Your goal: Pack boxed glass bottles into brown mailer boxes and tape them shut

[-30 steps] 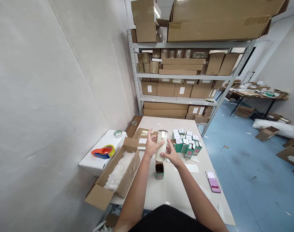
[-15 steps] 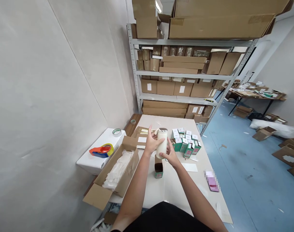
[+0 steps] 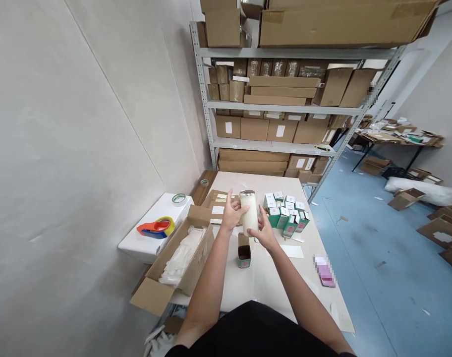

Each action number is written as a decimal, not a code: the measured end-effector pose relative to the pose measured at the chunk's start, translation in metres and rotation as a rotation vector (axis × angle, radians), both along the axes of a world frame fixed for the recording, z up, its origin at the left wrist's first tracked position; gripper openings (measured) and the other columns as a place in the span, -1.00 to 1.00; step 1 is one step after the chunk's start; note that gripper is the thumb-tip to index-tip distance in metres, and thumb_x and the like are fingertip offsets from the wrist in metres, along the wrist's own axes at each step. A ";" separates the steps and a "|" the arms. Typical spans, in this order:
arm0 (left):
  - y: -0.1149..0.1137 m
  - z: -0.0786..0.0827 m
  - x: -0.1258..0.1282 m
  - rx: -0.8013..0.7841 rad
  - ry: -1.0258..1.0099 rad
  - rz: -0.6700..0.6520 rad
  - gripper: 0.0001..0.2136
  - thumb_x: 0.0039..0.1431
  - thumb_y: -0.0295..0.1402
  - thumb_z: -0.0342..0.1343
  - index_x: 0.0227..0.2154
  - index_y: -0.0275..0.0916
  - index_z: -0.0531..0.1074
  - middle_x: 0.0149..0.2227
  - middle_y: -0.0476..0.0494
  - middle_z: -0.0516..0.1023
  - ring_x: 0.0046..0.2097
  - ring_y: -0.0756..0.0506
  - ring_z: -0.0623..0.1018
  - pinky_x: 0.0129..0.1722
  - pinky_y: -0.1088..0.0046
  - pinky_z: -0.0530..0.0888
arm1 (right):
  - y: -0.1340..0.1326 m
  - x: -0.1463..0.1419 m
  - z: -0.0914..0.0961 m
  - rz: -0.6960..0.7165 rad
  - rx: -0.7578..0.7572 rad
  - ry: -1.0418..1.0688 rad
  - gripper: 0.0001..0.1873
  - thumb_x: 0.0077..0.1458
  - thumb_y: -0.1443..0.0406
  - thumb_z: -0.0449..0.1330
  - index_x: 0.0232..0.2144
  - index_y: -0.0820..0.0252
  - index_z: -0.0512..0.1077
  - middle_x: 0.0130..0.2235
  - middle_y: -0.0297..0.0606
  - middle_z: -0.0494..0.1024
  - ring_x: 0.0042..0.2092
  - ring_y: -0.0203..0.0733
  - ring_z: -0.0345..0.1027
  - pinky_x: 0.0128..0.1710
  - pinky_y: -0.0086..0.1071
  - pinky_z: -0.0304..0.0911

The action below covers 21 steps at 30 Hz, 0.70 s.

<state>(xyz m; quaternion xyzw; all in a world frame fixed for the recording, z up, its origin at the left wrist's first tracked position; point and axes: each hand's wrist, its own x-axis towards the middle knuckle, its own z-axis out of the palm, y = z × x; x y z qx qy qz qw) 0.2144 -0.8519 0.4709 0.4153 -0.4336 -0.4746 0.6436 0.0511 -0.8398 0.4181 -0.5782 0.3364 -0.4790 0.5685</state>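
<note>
A cream-coloured tumbler point(image 3: 250, 214) with a silver lid is held above the table, nearly upright with its top leaning slightly left. My left hand point(image 3: 232, 214) grips its upper left side, thumb across the front. Lower on the right, my right hand point(image 3: 265, 232) is closed around the base. Just below stands a small green carton point(image 3: 244, 256), its top open and dark inside. To the right of my hands, several green-and-white cartons point(image 3: 283, 214) are grouped together. A long cardboard box point(image 3: 199, 263) of white wrapped pieces lies left of my forearm.
A tape dispenser point(image 3: 157, 228) and a tape roll point(image 3: 179, 198) rest on a white box at left. Pink packets point(image 3: 325, 272) lie near the table's right edge, a white sheet point(image 3: 292, 251) nearer my right hand. A metal shelf point(image 3: 270, 145) with cartons stands behind.
The tumbler has turned in my hands: the strap loop by its lid, visible before, no longer shows. Its top now leans a little left. The camera view has shifted slightly.
</note>
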 end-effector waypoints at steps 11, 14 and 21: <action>-0.004 -0.009 0.009 0.013 0.000 -0.065 0.11 -0.06 -0.20 0.51 0.47 -0.10 -0.06 0.05 -0.28 0.60 0.06 -0.24 0.62 0.12 0.11 0.52 | -0.001 -0.002 -0.003 0.030 -0.009 0.042 0.31 -0.12 0.12 0.49 0.50 -0.04 -0.17 0.01 -0.18 0.53 -0.01 -0.02 0.50 0.14 -0.03 0.35; -0.001 -0.011 0.009 0.006 0.012 -0.088 0.03 -0.03 -0.16 0.49 0.44 -0.08 0.03 0.17 -0.29 0.53 0.15 -0.24 0.57 0.18 0.14 0.48 | -0.001 -0.001 -0.006 -0.020 -0.026 0.054 0.33 -0.16 0.13 0.52 0.50 -0.02 -0.13 -0.06 -0.21 0.55 -0.08 -0.02 0.50 0.09 -0.04 0.39; 0.004 -0.008 0.010 0.024 -0.088 -0.056 0.06 -0.07 -0.24 0.52 0.43 -0.08 0.01 0.12 -0.28 0.57 0.07 -0.22 0.61 0.12 0.16 0.52 | -0.001 -0.001 -0.014 0.011 -0.052 0.084 0.32 -0.13 0.16 0.51 0.50 -0.08 -0.16 0.10 -0.16 0.50 0.08 0.02 0.46 0.17 -0.02 0.34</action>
